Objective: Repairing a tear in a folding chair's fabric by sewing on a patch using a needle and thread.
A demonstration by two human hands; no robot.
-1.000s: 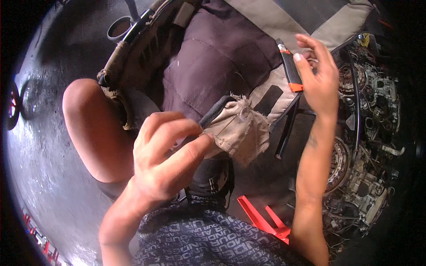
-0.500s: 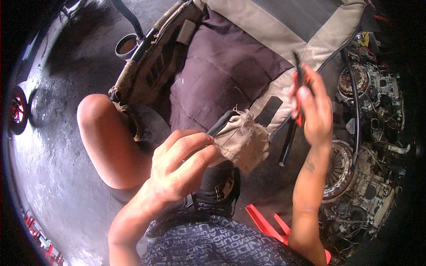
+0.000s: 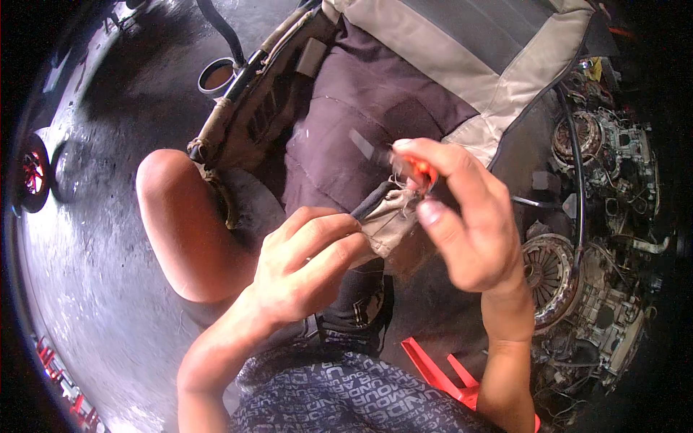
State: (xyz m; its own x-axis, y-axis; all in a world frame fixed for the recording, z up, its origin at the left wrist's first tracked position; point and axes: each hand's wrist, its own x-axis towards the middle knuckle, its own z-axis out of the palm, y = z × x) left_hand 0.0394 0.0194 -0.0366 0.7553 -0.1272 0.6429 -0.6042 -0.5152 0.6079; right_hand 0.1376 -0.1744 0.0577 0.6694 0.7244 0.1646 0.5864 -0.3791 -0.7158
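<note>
Between finger and thumb, my left hand [image 3: 299,263] pinches a frayed scrap of beige fabric [image 3: 390,227] with a dark cord-like edge [image 3: 372,200]. My right hand [image 3: 473,224] is closed round an orange and black utility knife [image 3: 417,172], its pale blade smeared by motion and pointing up and left. The right fingers are right at the scrap's frayed far edge; whether they touch it I cannot tell. Just beyond both hands spreads a large seat cover with a dark maroon panel [image 3: 354,115] and beige and grey borders [image 3: 426,40].
Greasy engine parts and round clutch plates [image 3: 546,278] lie at the right. A red plastic piece [image 3: 440,372] is by my right forearm. A round cup-like holder [image 3: 216,77] sits at the cover's left edge. A small wheel [image 3: 34,172] stands far left on the grey floor [image 3: 94,252].
My right hand has swung left and down with the utility knife, from over the cover's right side to the frayed scrap. My left hand keeps its pinch and has barely shifted.
</note>
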